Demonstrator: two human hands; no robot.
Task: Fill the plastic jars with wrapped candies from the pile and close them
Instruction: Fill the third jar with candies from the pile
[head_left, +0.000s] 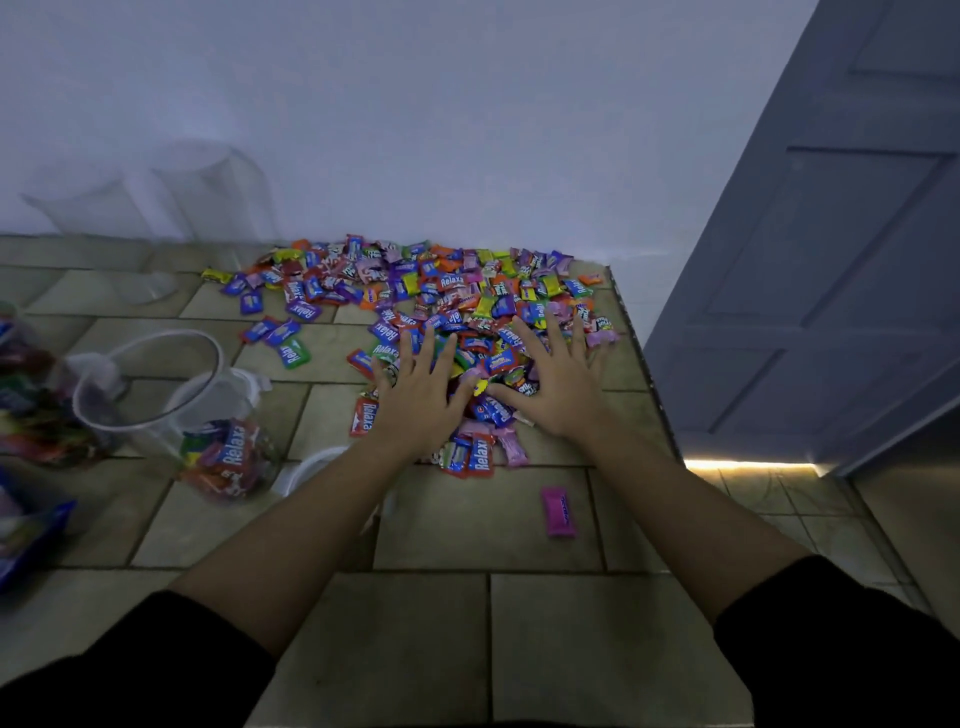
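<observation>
Head cam | my L hand & R hand both flat, fingers spread wide, pressing on candy pile at counter far-right corner | open jar, part-filled, nr left edge | stray pink candy nr right edge

One candy pile lies under the left hand and right hand; perhaps four plastic jars stand leftward; one pink candy lies nearer.

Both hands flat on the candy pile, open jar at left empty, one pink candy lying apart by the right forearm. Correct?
Not empty: in the head view the open jar holds candies at its bottom. The left hand and right hand do lie flat on the candy pile, the pink candy apart.
</observation>
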